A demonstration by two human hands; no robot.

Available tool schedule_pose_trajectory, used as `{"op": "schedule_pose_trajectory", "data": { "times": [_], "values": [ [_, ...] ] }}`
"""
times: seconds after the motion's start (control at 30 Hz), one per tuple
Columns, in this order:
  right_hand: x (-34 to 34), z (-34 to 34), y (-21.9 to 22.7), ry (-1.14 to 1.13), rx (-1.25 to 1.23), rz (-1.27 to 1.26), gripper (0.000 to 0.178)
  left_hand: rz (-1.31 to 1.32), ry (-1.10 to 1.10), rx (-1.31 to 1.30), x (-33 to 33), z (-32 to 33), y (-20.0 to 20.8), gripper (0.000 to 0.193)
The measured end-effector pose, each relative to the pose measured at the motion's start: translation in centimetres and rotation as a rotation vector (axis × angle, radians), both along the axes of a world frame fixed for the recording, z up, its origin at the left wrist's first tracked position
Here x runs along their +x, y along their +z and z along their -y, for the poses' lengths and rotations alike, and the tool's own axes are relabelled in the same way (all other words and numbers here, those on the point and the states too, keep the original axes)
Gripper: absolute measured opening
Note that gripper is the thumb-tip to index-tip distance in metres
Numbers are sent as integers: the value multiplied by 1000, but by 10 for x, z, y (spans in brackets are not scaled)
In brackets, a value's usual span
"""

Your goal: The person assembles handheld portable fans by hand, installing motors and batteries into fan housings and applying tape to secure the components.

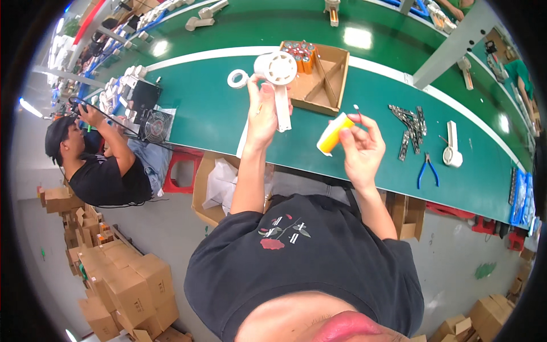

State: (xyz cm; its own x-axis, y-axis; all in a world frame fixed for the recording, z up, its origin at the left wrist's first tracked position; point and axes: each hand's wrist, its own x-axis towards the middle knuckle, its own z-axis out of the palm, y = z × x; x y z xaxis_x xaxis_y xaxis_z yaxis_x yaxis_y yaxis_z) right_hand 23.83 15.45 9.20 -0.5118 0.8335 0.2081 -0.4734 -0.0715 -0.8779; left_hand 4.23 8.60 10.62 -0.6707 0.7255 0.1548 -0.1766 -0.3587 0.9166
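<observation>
The left hand (pixel 262 114) grips one white fan (pixel 279 74) and the right hand (pixel 363 149) pinches one yellow battery (pixel 334 135), a gap between them, near the green table's (pixel 219 122) front edge, one box (pixel 317 106) beyond, one pair of pliers (pixel 427 162) rightward.

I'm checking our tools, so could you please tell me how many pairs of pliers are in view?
1: the blue-handled pliers, on the green table to the right of the right hand; others may be hidden.

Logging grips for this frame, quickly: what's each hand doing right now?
Left hand: closed, holding a white round-headed device.
Right hand: closed, holding a yellow cylinder.
</observation>
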Motion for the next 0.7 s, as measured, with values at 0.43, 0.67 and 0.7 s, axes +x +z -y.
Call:
{"op": "schedule_pose_trajectory", "data": {
  "times": [0.43,0.67,0.7],
  "values": [
    [-27,9,-1,-112,323,135,31,158,-34,42,45,-2,-20,37],
    [-26,13,-2,-301,787,300,29,180,-48,64,51,-3,-21,26],
    [-26,14,-4,-324,831,307,29,183,-48,70,52,-4,-22,26]
  ]
}}
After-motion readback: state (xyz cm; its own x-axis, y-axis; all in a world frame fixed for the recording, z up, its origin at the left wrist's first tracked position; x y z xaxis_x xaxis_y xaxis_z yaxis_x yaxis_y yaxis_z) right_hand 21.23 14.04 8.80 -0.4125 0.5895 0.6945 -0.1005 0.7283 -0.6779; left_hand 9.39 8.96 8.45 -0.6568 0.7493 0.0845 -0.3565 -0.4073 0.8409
